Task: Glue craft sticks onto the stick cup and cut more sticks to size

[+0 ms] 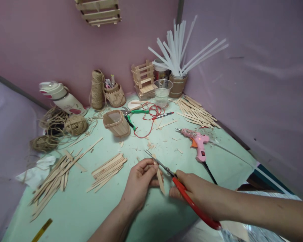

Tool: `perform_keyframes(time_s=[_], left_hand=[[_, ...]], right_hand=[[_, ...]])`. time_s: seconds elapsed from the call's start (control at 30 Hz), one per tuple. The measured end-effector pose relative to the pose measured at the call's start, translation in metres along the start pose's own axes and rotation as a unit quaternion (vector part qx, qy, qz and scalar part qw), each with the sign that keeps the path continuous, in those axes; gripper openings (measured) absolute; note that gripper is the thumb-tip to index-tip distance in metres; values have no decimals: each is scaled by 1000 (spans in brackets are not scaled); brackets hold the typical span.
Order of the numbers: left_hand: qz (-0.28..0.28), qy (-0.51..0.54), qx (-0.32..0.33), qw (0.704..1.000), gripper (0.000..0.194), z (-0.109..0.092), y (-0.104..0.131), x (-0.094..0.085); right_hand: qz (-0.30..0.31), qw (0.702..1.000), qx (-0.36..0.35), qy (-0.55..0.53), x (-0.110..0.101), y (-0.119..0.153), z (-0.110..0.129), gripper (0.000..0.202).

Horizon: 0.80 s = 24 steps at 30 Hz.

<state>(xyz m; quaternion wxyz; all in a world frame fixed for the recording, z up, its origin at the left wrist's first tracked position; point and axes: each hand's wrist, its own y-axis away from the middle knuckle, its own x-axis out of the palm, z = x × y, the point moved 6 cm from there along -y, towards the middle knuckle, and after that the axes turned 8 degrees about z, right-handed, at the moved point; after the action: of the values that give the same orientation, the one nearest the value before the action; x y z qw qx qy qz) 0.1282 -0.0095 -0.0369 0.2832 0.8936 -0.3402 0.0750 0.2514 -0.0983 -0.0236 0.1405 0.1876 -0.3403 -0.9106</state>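
At the left edge of the table [75,220] there is a white paper [41,169], and just beside it a loose pile [60,173] of sticks. Next comes a neat bundle [108,169], with the basket [117,126] behind it. Some green surface shows between bundle and left hand [141,181]. This hand is clamped on one stick [161,181], held tilted. The scissors [179,186] cross this stick near its upper end. The right hand [188,185] is closed around their red handles. Farther right, the glue gun [198,141] lies near the right edge, with its cord [209,172] reaching behind the right arm.
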Motion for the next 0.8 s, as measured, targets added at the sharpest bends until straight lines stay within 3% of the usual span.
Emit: perform_keyframes(time_s=[0.53, 0.8], left_hand=[[5, 35, -47, 998, 27, 7, -2, 0], [44, 28, -68, 996, 25, 7, 0, 2]], right_hand=[[-10, 999, 15, -32, 1, -8, -8, 37], [54, 998, -15, -10, -1, -1, 14, 43]])
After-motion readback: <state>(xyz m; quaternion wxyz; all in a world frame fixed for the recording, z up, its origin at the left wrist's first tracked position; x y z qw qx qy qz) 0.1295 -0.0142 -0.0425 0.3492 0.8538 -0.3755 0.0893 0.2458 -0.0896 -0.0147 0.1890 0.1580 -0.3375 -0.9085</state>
